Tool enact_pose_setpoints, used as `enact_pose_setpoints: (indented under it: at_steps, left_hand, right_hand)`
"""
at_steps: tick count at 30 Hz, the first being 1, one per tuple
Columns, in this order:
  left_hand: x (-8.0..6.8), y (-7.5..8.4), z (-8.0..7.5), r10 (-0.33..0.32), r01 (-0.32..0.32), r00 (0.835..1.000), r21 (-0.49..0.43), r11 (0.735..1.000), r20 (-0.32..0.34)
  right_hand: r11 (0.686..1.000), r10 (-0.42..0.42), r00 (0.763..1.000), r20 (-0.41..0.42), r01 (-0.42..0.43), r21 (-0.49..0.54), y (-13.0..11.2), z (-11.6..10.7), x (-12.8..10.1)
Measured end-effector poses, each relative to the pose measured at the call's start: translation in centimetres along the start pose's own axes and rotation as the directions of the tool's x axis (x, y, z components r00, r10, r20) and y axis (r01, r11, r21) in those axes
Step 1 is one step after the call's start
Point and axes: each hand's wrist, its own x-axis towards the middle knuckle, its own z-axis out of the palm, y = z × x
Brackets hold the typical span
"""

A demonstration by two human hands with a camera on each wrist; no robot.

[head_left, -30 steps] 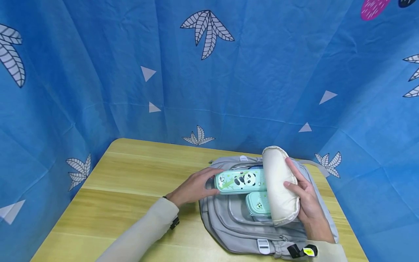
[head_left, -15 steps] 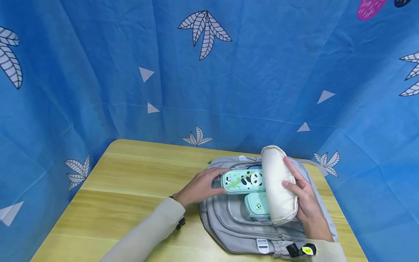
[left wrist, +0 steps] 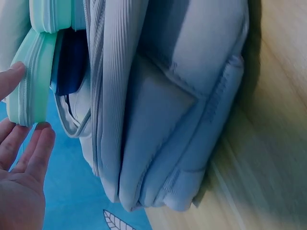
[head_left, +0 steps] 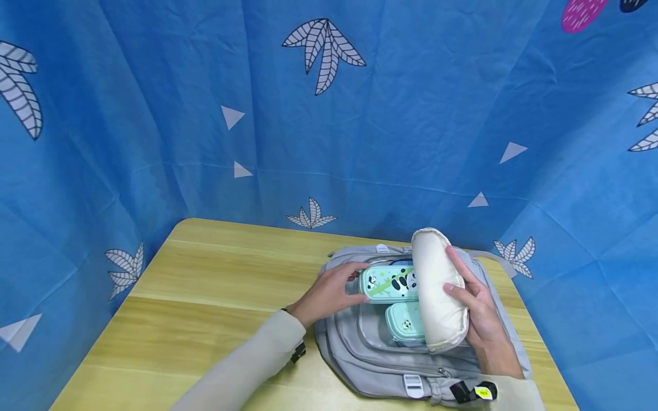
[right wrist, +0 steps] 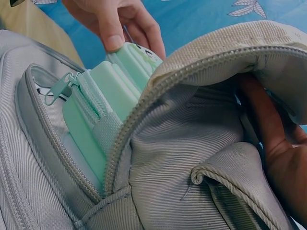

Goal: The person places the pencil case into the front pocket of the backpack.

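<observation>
Two hands are at work on the grey backpack (head_left: pixel 411 354) lying flat near the right edge of the desk (head_left: pixel 205 297). We hold the flap (head_left: pixel 437 291) up and back with our right hand (head_left: pixel 480 319), fingers curled round its cream lining so the pocket mouth stays wide. Our left hand (head_left: pixel 329 294) has the panda case (head_left: pixel 390 283) by its left end, thumb and fingertips pinching it, and the case lies across the opening with its right end already tucked under the flap.

To do this well, we judge the case should slide in flat and level, kept just beside the smaller mint case (head_left: pixel 406 322) that sits in the pocket in front of it, so the two do not jam. The flap wants to stay lifted clear of the zipper teeth; in the right wrist view the zipper pull (right wrist: pixel 58 85) hangs at the pocket's edge and could snag.

From the left wrist view we see the fingers (left wrist: pixel 29 153) only lightly curled against the mint edge (left wrist: pixel 32 76), a gentle pinch, no fist. Our right hand's grip is firm, palm inside the fold.
</observation>
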Motion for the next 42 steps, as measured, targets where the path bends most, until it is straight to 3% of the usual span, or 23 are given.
enact_pose_setpoints:
  at_steps: [18,42]
  left_hand:
    - [1.6,1.5,2.0,0.027,-0.026,1.000,-0.043,0.999,0.010]
    - [3.0,2.6,3.9,0.078,-0.078,0.997,-0.001,0.997,-0.021]
  right_hand:
    - [0.999,-0.032,0.999,0.039,0.032,0.004,0.3,0.0,0.2]
    - [0.998,-0.059,0.989,0.135,0.054,0.043,1.1,-0.4,0.3]
